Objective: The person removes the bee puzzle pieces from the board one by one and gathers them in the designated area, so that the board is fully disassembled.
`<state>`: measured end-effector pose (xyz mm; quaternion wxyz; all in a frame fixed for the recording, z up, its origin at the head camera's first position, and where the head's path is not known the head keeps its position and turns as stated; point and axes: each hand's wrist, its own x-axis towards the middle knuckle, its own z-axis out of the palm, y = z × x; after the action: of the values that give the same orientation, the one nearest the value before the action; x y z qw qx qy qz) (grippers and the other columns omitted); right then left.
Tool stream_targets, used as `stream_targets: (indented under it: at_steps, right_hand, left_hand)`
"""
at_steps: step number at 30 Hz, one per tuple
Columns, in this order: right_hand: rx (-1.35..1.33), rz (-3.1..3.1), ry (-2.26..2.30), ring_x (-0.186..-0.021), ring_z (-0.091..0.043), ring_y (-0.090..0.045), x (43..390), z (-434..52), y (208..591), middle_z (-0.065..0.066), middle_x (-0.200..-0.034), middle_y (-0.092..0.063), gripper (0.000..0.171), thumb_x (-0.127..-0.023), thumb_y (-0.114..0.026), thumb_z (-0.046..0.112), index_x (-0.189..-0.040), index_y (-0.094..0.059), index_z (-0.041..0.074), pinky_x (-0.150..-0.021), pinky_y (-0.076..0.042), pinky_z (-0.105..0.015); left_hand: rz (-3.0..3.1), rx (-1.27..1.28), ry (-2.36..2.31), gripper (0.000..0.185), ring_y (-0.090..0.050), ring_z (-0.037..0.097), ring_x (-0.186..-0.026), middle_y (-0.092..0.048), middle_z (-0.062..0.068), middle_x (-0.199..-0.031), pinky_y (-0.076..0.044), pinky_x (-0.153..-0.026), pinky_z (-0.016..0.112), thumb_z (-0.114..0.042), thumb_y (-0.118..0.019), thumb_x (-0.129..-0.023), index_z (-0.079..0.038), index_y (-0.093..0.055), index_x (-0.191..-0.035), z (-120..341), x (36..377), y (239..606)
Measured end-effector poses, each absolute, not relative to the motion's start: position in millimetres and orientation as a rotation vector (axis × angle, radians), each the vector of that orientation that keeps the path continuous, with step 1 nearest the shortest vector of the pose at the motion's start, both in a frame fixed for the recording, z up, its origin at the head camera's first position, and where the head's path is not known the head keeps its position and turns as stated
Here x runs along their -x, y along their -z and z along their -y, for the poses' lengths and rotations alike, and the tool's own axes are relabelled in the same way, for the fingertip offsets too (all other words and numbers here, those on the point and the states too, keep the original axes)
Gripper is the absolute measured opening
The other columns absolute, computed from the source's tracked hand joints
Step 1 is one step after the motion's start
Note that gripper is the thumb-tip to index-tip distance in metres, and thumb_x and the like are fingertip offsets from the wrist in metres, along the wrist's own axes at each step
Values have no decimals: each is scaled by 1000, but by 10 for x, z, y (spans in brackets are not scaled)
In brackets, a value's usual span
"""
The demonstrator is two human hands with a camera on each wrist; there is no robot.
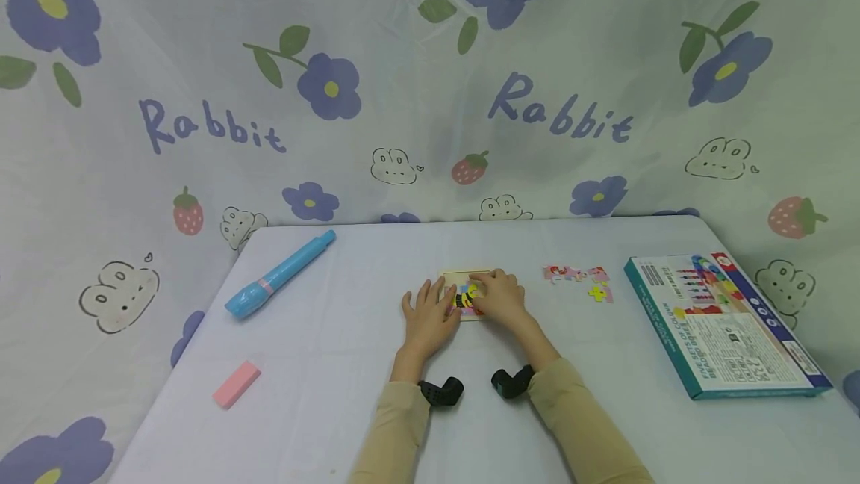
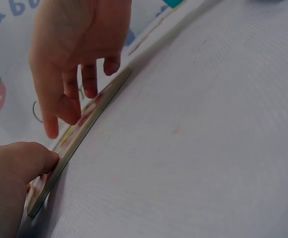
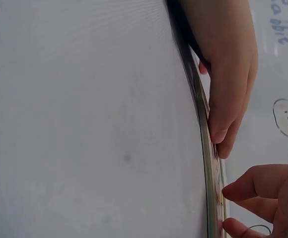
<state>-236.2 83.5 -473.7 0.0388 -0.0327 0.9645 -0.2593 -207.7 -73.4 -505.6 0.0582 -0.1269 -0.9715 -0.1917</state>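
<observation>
A small jigsaw board (image 1: pixel 474 317) with a pale frame lies flat mid-table, a yellow and black bee picture (image 1: pixel 462 300) on it. My left hand (image 1: pixel 430 320) rests along the board's left side, fingers spread and fairly straight. In the left wrist view its thumb (image 2: pixel 40 161) presses the near rim. From the right, my right hand (image 1: pixel 500 301) reaches over the board with lightly bent fingers. Its fingertips (image 3: pixel 228 192) touch the printed face, apart from each other, and no loose piece shows between them. Part of the picture is hidden beneath both hands.
Several joined pink puzzle pieces (image 1: pixel 574 274) lie right of the board, beside a yellow and pink piece (image 1: pixel 600 293). A flat teal-edged box (image 1: pixel 728 327) takes up the right side. At left are a blue tube-shaped object (image 1: pixel 282 273) and a pink block (image 1: pixel 237 385).
</observation>
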Motion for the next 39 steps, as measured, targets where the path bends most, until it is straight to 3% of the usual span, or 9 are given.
stream_targets:
  at_steps: [8, 14, 21, 29, 35, 39]
  right_hand:
    - [70, -2947, 765, -111, -35, -44, 2347, -783, 4686, -13, -124, -50, 42, -75, -65, 25, -117, -63, 23, -85, -36, -52]
    - [86, -2951, 745, -110, -33, -45, 2363, -765, 4712, -13, -124, -50, 50, -76, -68, 27, -124, -58, 22, -84, -36, -50]
    - [87, -2938, 795, -110, -34, -45, 2374, -762, 4700, -14, -123, -50, 45, -74, -71, 22, -118, -59, 22, -86, -36, -49]
    - [182, -2916, 935, -93, -31, -54, 2373, -768, 4672, -9, -100, -65, 48, -71, -71, 7, -115, -55, 19, -78, -36, -46]
    - [211, -2852, 1079, -83, -24, -55, 2362, -806, 4683, -6, -92, -63, 44, -75, -66, 5, -115, -53, 20, -77, -33, -43]
    - [175, -2798, 1265, -82, -21, -55, 2353, -856, 4679, -6, -92, -61, 44, -77, -65, 4, -117, -54, 20, -79, -38, -42]
  left_hand:
    - [2941, 389, 577, 48, -27, 30, -138, -35, 5, -148, -12, -106, 61, -39, -47, -92, -19, -48, -136, 732, 2071, 5039]
    - [2946, 381, 578, 48, -27, 30, -138, -35, 5, -148, -12, -106, 61, -39, -47, -92, -20, -48, -136, 730, 2073, 5033]
    - [2946, 386, 604, 47, -27, 31, -138, -36, 6, -148, -11, -105, 61, -38, -49, -92, -20, -49, -135, 726, 2057, 5012]
    - [2944, 383, 603, 47, -27, 31, -138, -35, 5, -148, -12, -105, 61, -38, -48, -92, -20, -48, -135, 731, 2057, 5021]
    - [2942, 382, 615, 47, -27, 31, -138, -36, 6, -148, -12, -105, 62, -37, -48, -92, -20, -49, -135, 737, 2059, 5029]
    - [2943, 379, 614, 47, -27, 32, -138, -36, 6, -148, -12, -105, 62, -37, -49, -91, -20, -49, -135, 739, 2061, 5035]
